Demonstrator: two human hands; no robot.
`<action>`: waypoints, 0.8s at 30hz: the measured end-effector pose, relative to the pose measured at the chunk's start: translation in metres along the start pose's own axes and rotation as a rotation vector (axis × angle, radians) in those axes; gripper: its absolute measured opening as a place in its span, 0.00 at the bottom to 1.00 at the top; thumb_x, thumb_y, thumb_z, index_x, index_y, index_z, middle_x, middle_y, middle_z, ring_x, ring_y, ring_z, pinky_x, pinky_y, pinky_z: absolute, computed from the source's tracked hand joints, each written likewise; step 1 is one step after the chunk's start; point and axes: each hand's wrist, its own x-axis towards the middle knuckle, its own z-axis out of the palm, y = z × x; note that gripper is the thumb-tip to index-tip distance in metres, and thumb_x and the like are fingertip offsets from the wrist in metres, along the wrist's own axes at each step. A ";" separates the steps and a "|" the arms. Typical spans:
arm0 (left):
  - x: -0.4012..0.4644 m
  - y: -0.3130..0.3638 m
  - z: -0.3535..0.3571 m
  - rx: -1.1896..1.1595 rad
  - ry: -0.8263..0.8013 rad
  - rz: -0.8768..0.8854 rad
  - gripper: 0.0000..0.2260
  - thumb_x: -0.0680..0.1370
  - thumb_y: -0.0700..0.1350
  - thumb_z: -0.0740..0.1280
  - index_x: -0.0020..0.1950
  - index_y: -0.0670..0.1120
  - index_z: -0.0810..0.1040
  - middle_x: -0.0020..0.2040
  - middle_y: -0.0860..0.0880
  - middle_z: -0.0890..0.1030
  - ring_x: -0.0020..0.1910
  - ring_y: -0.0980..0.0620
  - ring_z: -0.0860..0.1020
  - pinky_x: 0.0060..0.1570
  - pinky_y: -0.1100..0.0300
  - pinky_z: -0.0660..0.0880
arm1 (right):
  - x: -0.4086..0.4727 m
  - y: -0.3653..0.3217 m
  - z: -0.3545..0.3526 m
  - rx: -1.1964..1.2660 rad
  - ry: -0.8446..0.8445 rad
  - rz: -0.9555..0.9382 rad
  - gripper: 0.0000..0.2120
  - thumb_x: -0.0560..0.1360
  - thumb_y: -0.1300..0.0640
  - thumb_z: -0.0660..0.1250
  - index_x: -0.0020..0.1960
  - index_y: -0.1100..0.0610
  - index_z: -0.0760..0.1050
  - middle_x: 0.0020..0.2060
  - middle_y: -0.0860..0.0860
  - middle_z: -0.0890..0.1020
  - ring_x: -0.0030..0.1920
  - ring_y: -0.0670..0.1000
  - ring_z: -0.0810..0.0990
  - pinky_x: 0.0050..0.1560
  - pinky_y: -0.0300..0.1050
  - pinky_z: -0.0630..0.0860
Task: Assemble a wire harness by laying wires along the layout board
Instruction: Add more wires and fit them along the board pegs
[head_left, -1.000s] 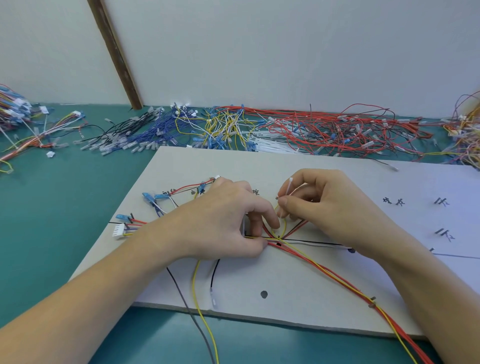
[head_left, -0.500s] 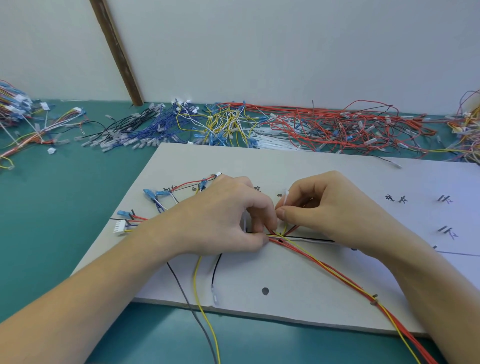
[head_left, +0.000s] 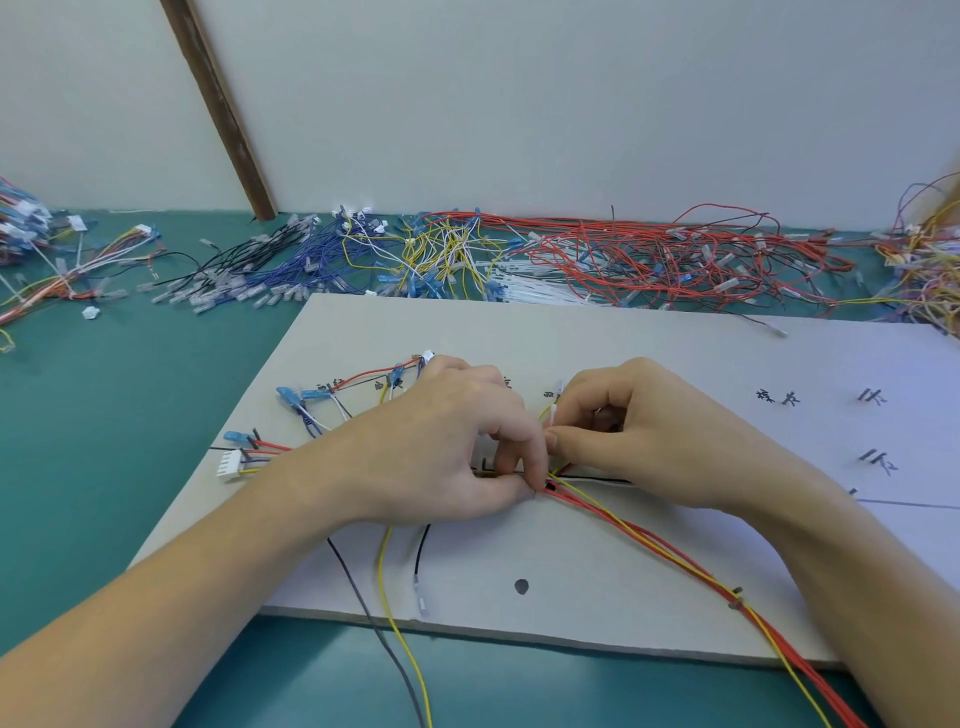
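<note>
A pale grey layout board (head_left: 597, 343) lies on the green table. A bundle of red and yellow wires (head_left: 660, 545) runs over it from the lower right to the middle. My left hand (head_left: 441, 441) pinches the bundle against the board at a black peg. My right hand (head_left: 639, 431) pinches a thin white cable tie (head_left: 554, 415) that stands up just above the bundle, its fingers touching my left fingers. A white connector (head_left: 229, 463) and blue terminals (head_left: 293, 397) lie at the board's left. Yellow, grey and black wire ends (head_left: 387, 587) hang over the near edge.
Heaps of loose wires line the back of the table: black and blue (head_left: 270, 270), yellow (head_left: 441, 254), red (head_left: 675, 260). More bundles lie at the far left (head_left: 47, 260) and far right (head_left: 930, 260). A brown wooden strip (head_left: 223, 109) leans on the wall. Board marks (head_left: 872, 397) lie right.
My right hand has come down and closer to my left, lowering the white tie toward the bundle. My left hand stays pressed on the wires.
</note>
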 end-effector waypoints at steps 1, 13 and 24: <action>0.000 0.000 0.000 0.006 -0.001 0.007 0.03 0.74 0.49 0.74 0.43 0.58 0.84 0.38 0.57 0.80 0.50 0.56 0.76 0.66 0.50 0.63 | 0.000 0.000 0.000 -0.002 -0.005 -0.005 0.06 0.75 0.56 0.75 0.39 0.52 0.85 0.39 0.49 0.85 0.35 0.47 0.79 0.38 0.44 0.76; -0.001 0.002 0.002 0.043 -0.007 0.051 0.12 0.68 0.63 0.79 0.44 0.57 0.88 0.40 0.58 0.82 0.53 0.58 0.75 0.71 0.47 0.57 | -0.002 0.001 0.000 -0.003 -0.011 -0.035 0.04 0.73 0.55 0.77 0.40 0.50 0.86 0.40 0.47 0.84 0.37 0.46 0.80 0.40 0.44 0.77; -0.003 -0.002 0.003 0.053 -0.014 0.059 0.11 0.78 0.59 0.70 0.42 0.55 0.87 0.40 0.57 0.83 0.54 0.58 0.75 0.73 0.48 0.54 | -0.004 0.000 -0.003 0.075 -0.110 -0.018 0.05 0.71 0.57 0.78 0.45 0.51 0.86 0.43 0.49 0.86 0.44 0.52 0.86 0.51 0.57 0.82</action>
